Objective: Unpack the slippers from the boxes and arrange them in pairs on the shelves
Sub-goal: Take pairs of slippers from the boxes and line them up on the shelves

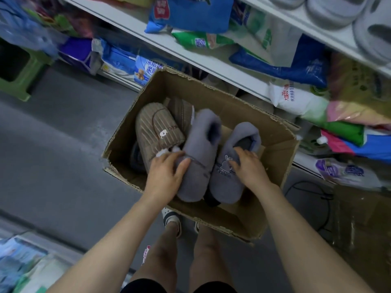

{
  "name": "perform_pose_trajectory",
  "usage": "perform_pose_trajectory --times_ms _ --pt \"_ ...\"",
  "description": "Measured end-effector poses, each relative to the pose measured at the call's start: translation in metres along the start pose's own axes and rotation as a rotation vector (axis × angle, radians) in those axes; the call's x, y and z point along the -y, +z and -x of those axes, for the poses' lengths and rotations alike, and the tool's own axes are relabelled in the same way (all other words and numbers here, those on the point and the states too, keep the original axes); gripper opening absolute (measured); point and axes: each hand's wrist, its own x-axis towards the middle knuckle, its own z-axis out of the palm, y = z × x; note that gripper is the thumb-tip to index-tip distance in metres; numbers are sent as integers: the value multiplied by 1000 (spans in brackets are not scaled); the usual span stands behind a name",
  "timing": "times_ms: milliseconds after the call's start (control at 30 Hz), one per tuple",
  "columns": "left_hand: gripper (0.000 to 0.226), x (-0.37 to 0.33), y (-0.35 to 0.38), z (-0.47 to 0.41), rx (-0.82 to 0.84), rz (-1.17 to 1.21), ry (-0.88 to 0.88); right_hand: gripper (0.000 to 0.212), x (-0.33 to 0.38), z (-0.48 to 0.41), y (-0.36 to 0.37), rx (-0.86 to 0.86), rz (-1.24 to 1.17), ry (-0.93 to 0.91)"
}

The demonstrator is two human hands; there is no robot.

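Note:
An open cardboard box (273, 149) stands on the floor in front of me. Two grey fleece slippers lie side by side in it. My left hand (165, 172) grips the left grey slipper (201, 142) by its side, thumb over the top. My right hand (247, 166) holds the right grey slipper (228, 180), fingers curled over its upper next to a small rabbit mark. A brown striped slipper (156, 130) with a white bear patch lies at the box's left, and a second brown one (182, 111) sits behind it.
White shelves (211, 66) run along the far side, stacked with coloured bags. Light grey slippers (338, 9) sit on the top right shelf. A green stool (19, 75) stands at the left. Another cardboard box (364, 229) is at the right. My feet are just under the box.

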Motion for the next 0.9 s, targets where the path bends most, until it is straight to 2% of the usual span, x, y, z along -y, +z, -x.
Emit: perform_pose_trajectory --times_ms 67,133,233,367,467,533,567,633,700,767,900 --pt "51 -4 10 -6 -205 -150 -57 33 0 5 -1 21 -129 63" --pt "69 1 12 -14 -272 -74 -280 42 2 9 -3 -7 -251 142" --pt "100 12 11 -29 -198 -17 -484 47 12 12 -4 -100 -182 124" --pt "111 22 8 -54 -35 79 -632 61 42 12 -4 -52 -143 -6" --pt "101 35 2 -53 4 80 -580 78 64 3 7 21 -105 -113" --pt "94 37 -6 -43 -13 100 -510 87 74 -5 9 127 -375 -3" --pt "90 35 -9 -38 -37 126 -485 86 77 -9 7 162 -524 77" --pt "86 29 -18 -29 -129 205 -434 62 75 -14 -3 149 -647 157" --pt "84 24 -32 -20 -240 249 -337 45 70 -13 -20 30 -520 113" --pt "84 20 -48 -14 -337 263 -246 43 64 -10 -33 -91 -326 -5" --pt "84 25 -76 -2 -474 295 -278 43 76 -18 -28 -222 -115 -435"
